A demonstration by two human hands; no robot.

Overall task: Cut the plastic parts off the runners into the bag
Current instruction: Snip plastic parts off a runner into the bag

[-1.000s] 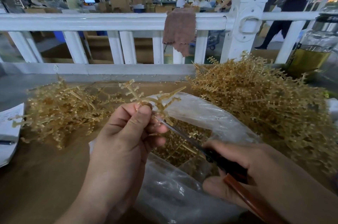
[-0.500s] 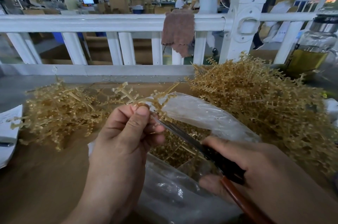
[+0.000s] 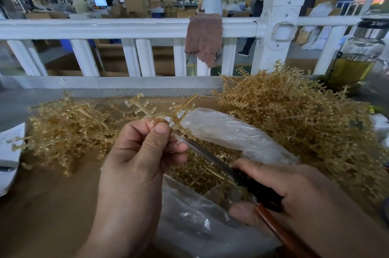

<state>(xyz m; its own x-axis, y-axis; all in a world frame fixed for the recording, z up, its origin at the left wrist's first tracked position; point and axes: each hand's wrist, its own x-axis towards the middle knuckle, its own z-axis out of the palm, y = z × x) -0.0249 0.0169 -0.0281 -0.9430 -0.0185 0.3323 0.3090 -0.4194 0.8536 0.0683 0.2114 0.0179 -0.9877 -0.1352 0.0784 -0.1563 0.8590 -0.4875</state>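
Danger first: the left hand (image 3: 139, 158) pinches the thin amber plastic runner (image 3: 177, 114) right where the dark-bladed scissors (image 3: 212, 160) bite. A slip could nick the thumb, or a snipped part could spring past the clear plastic bag (image 3: 231, 131) onto the brown table (image 3: 52, 205). The left fingers curl tight, thumb on top, holding the runner over the bag's mouth. The right hand (image 3: 305, 194) wraps the black-and-red handles. The blades look nearly closed, though blur hides it.

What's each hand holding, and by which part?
Left hand pinches a runner at its stem; right hand grips the cutters by their handles.
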